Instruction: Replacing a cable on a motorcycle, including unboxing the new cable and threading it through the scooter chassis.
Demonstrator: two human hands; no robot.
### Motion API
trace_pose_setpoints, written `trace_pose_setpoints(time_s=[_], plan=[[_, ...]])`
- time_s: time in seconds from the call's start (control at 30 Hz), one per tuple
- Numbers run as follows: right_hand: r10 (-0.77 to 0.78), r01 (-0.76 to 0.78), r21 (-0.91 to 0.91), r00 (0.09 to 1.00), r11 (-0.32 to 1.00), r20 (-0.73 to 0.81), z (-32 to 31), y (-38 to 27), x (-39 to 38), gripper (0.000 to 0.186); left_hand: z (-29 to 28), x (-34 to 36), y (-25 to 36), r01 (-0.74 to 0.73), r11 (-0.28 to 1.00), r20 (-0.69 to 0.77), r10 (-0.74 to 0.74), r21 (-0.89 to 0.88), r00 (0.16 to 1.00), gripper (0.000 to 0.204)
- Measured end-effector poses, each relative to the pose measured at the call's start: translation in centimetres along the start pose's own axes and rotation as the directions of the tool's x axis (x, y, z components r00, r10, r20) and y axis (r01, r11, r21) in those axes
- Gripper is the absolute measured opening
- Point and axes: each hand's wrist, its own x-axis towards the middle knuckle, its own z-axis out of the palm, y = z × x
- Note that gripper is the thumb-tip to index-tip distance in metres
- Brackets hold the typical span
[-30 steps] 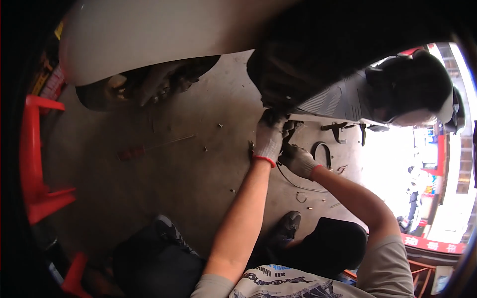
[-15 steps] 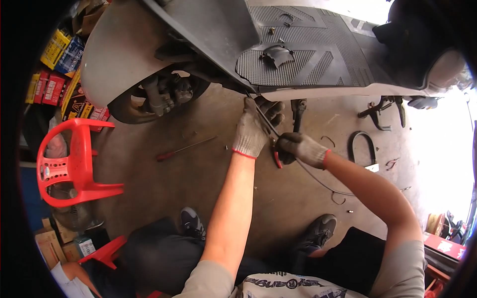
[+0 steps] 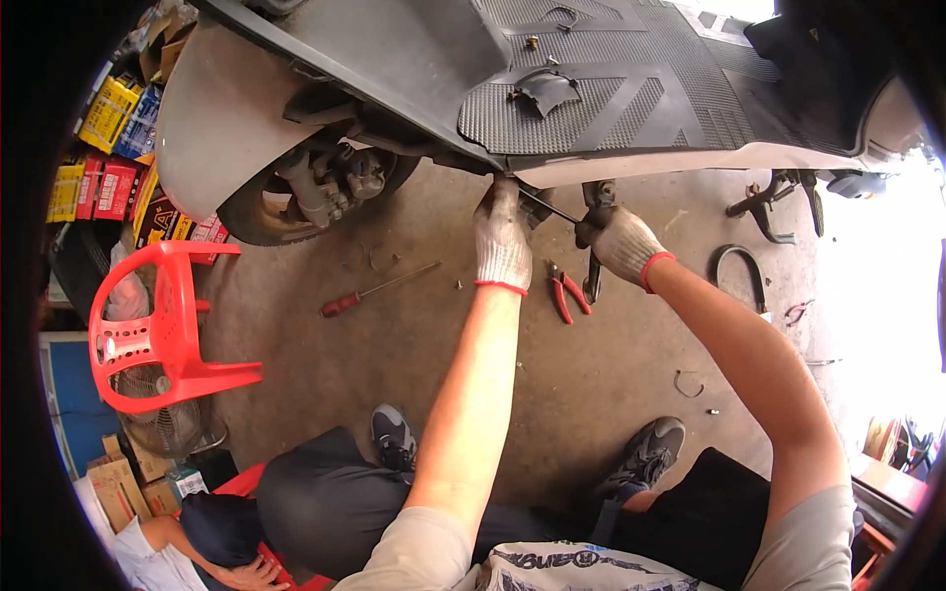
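Both my hands wear pale knit gloves with red cuffs. My left hand [image 3: 504,236] reaches up to the lower edge of the scooter [image 3: 680,163], its fingers curled around a thin black cable and partly hidden by that edge. A short stretch of the black cable [image 3: 554,207] runs taut from there to my right hand [image 3: 627,244], which is closed on it. Red-handled pliers [image 3: 569,291] lie on the floor below the hands. A red-handled screwdriver [image 3: 345,303] lies farther left.
On the footboard rest a broken black plastic piece [image 3: 548,91] and small fasteners. A red plastic chair [image 3: 177,335] stands left, near stacked boxes [image 3: 108,118]. A black hose loop [image 3: 741,261] lies right. Another person's hand [image 3: 254,573] shows at lower left.
My right hand has moved up and right along with the cable, uncovering the pliers. My left hand has shifted up against the scooter's edge. The trailing grey length below my right hand no longer shows.
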Motion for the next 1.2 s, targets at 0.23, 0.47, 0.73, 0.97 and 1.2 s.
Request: trace_pose_setpoints(time_s=[0.23, 0.47, 0.73, 0.97, 1.2], plan=[[0.257, -0.247, 0.1, 0.96, 0.964, -0.108, -0.9, -0.6, 0.2, 0.032, 0.6, 0.4, -0.7, 0.169, 0.975, -0.021, -0.174, -0.146, 0.985, 0.059], [0.264, -0.213, 0.24, 0.943, 0.947, -0.204, -1.9, -1.1, -0.2, 0.035, 1.9, 0.2, -1.0, 0.18, 0.946, -0.058, -0.202, -0.268, 0.978, 0.064], [0.256, -0.209, 0.206, 0.937, 0.956, -0.239, -2.3, -0.8, -0.7, 0.034, 2.3, -0.1, -1.5, 0.136, 0.918, -0.028, -0.157, -0.373, 0.987, 0.059], [0.25, -0.17, 0.263, 0.918, 0.95, -0.309, -3.3, -1.7, -1.1, 0.032, 1.7, 0.2, -2.1, 0.097, 0.936, 0.015, -0.097, -0.337, 0.995, 0.068], [0.297, -0.105, 0.525, 0.908, 0.845, -0.297, -2.7, -0.9, 0.1, 0.023, 2.3, 0.6, -1.9, 0.054, 0.951, 0.034, -0.046, -0.305, 0.998, 0.069]])
